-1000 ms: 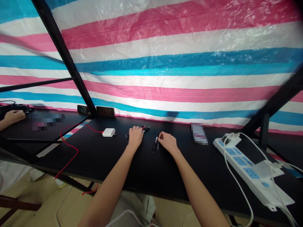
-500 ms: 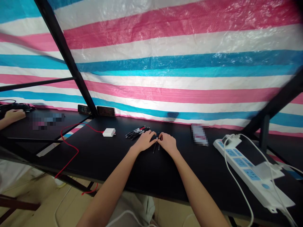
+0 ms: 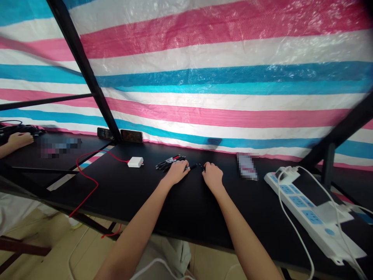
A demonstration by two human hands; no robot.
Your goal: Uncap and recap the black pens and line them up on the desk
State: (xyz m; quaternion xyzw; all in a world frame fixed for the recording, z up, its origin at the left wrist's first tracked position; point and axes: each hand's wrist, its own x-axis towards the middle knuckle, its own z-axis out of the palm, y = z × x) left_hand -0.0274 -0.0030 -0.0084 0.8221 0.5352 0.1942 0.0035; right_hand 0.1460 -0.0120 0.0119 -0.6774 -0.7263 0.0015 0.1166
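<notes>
On the black table lies a loose pile of pens (image 3: 167,161), dark with some white and red parts. Beside it my left hand (image 3: 175,172) is closed around a black pen (image 3: 192,167) whose dark end points right, toward the other hand. A small gap away, my right hand (image 3: 213,175) pinches a thin dark pen part (image 3: 201,167) between thumb and fingers. Its exact kind is too small to tell. Both hands rest low over the tabletop, and the fingers partly hide what they hold.
A white charger (image 3: 135,162) with a red cable (image 3: 96,182) lies left. A blurred packet (image 3: 247,166) and a white power strip (image 3: 309,216) are on the right. Two phones (image 3: 131,136) lean at the back. Another person's hand (image 3: 20,140) is far left.
My hands were together over thin dark sticks; now they are apart, the right one shifted rightward. A black pen shows in the left hand and a thin dark part in the right.
</notes>
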